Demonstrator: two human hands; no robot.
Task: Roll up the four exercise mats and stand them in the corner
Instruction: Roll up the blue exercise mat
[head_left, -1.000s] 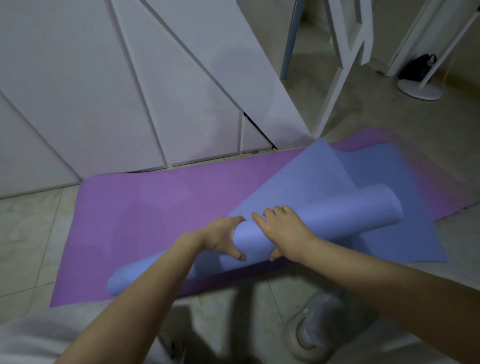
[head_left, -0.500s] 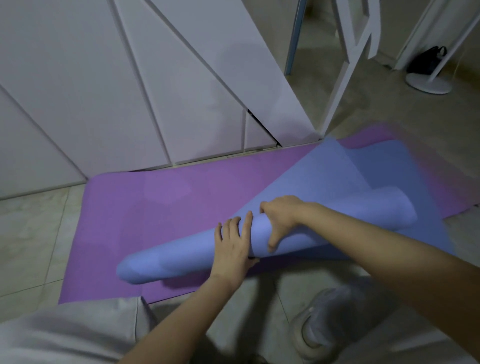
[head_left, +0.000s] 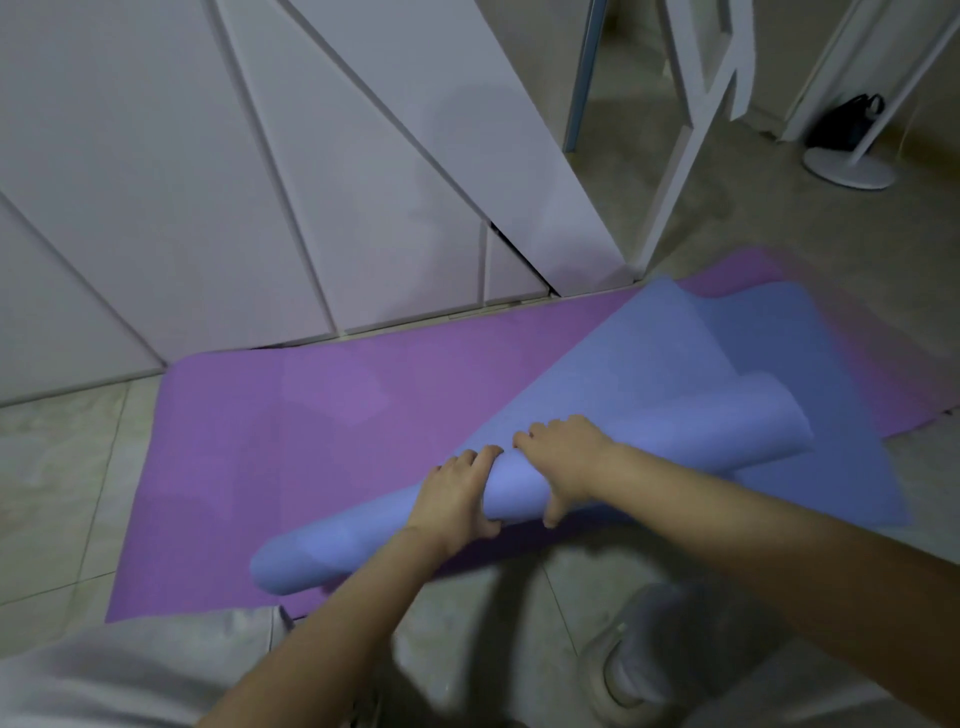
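A blue mat (head_left: 670, 358) lies partly rolled, its roll (head_left: 363, 540) running from lower left to right across a flat purple mat (head_left: 311, 426). My left hand (head_left: 457, 493) grips the middle of the roll, fingers over the top and thumb on the near side. Just to its right, my right hand (head_left: 566, 462) grips the roll the same way. The unrolled part of the blue mat spreads out behind and to the right of the roll. More mats may lie underneath; I cannot tell.
White cabinet panels (head_left: 260, 182) stand right behind the mats. A white frame leg (head_left: 670, 171) meets the floor at the back right. Farther right stand a round white stand base (head_left: 849, 169) and a black bag (head_left: 847, 122). My shoe (head_left: 639, 654) rests on the tiled floor.
My left hand has slid further over the top of the roll and my right hand now lies flatter across it. The roll has turned a little away from me.
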